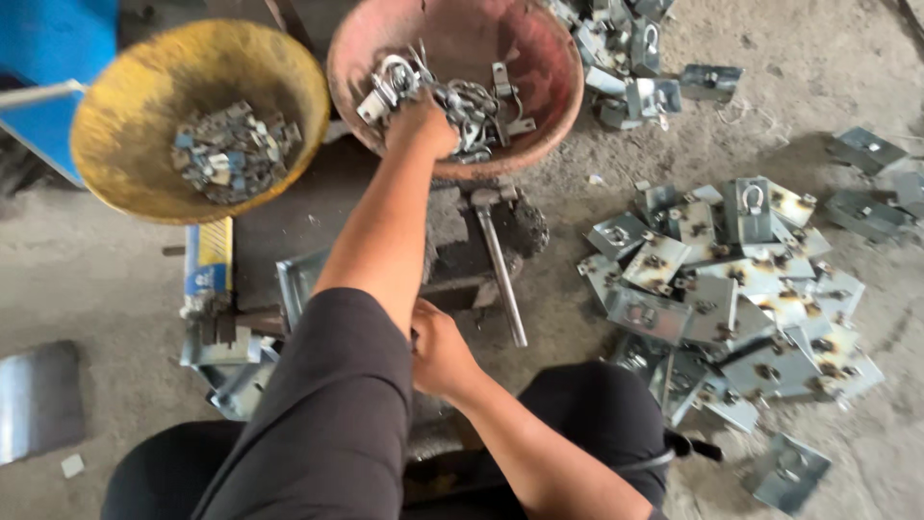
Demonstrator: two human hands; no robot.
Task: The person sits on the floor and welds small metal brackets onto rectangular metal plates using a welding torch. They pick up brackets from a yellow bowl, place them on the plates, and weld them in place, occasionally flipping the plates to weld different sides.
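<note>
Metal clips [472,106] fill the red bowl [539,58] at upper centre; left hand [422,125] digs in, fingers curled around some. Right hand [438,351], lower centre, looks closed; its grip cannot be told.

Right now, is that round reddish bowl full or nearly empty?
Partly filled: grey metal clips cover only the bottom of the round reddish bowl, its upper wall bare. The left hand reaches in.

Red bowl [539,58], top centre of the frame: round, worn and dusty inside, upright on the ground. U-bolts [472,106], grey metal, lie tangled in a heap in its lower half, some with small plates attached.
</note>
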